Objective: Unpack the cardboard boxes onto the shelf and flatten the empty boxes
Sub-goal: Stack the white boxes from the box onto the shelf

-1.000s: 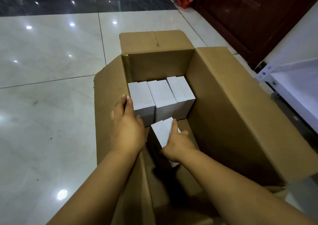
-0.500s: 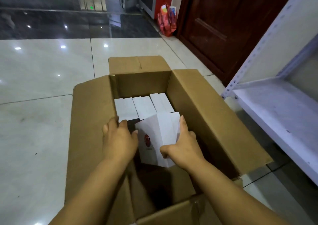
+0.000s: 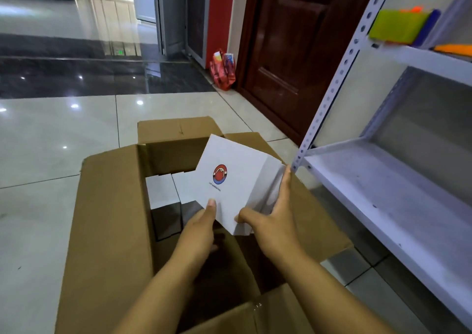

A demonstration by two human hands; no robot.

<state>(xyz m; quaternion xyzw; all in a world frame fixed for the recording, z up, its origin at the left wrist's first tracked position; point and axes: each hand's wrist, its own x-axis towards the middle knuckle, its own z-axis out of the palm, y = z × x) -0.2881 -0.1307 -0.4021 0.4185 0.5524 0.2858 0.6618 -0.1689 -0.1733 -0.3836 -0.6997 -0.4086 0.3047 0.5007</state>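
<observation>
since the earlier frame the flat white carton with a red round logo (image 3: 237,180) had risen out of the open brown cardboard box (image 3: 109,218) and tilted toward the shelf. the left hand (image 3: 201,229) pinched its lower edge, thumb on the printed face; the right hand (image 3: 273,221) gripped its right side, fingers stretched along the edge. farther in, more white cartons (image 3: 163,192) stood inside the box. the white metal shelf (image 3: 383,193) stood to the right, on the pale tiled floor (image 3: 51,142).
</observation>
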